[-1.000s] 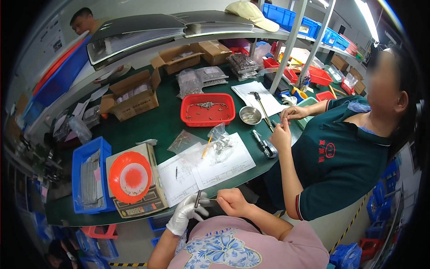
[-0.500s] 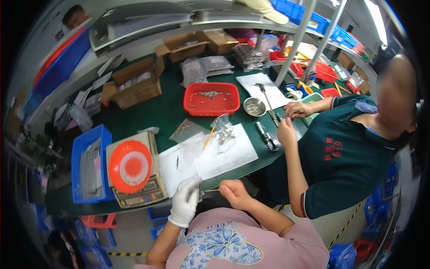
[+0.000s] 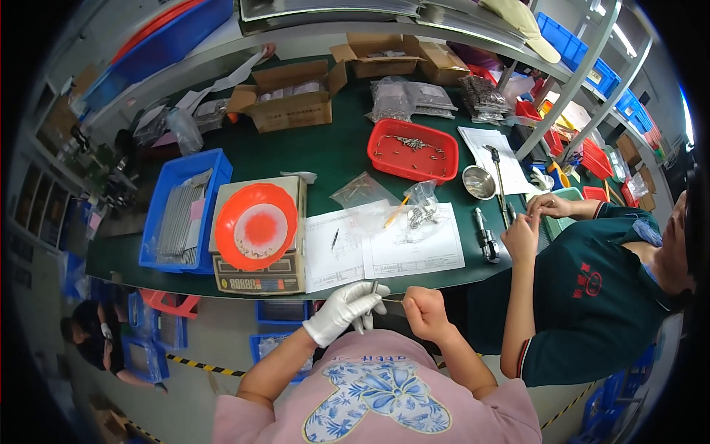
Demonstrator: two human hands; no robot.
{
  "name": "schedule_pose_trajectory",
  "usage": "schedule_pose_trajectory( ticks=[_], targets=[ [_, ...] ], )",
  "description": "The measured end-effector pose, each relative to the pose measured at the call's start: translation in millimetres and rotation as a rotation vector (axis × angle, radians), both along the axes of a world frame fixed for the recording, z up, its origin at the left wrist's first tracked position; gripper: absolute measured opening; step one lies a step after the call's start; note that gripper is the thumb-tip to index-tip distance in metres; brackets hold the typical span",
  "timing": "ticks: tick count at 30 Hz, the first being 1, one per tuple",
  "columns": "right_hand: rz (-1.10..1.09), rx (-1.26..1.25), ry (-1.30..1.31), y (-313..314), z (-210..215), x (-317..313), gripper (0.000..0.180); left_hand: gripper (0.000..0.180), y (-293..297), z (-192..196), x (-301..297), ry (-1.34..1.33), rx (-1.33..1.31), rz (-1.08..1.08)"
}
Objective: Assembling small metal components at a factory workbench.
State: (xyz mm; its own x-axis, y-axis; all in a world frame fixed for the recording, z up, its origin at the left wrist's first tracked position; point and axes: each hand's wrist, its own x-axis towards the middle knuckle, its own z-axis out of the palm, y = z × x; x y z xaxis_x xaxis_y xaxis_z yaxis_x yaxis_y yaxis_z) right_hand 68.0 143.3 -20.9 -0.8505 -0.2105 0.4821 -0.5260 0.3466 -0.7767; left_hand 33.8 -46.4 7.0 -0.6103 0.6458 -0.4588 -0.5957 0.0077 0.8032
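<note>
Pinching thin rod (image 3: 392, 300) btwn gloved left hand (image 3: 347, 309) & right hand (image 3: 423, 309).

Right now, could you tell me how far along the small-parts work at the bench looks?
Done: a few small parts lie in the orange dish on the scale. In hand: the gloved left hand and bare right hand hold a thin metal pin between them at the bench edge. Left: many loose parts sit in the red tray and clear bags; how many are needed cannot be told.
</note>
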Motion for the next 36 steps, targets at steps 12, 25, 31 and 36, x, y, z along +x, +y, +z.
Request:
schedule_pose_trajectory(
  ticks=[12,25,31,36],
  targets=[
    [-0.008,-0.115,-0.230,2,0,0,0.029,0.026,1,-3,-2,0.055,-0.092,-0.030],
    [-0.008,-0.142,-0.259,0,-1,1,0.027,0.021,7,-23,3,1.183,-0.190,0.110],
    [-0.025,-0.316,-0.403,0,0,0,0.028,0.024,-3,-6,-7,-0.132,0.127,0.106],
    [0.058,-0.453,-0.580,-4,1,-1,0.028,0.022,5,-12,1,1.203,-0.239,0.094]
  ],
)
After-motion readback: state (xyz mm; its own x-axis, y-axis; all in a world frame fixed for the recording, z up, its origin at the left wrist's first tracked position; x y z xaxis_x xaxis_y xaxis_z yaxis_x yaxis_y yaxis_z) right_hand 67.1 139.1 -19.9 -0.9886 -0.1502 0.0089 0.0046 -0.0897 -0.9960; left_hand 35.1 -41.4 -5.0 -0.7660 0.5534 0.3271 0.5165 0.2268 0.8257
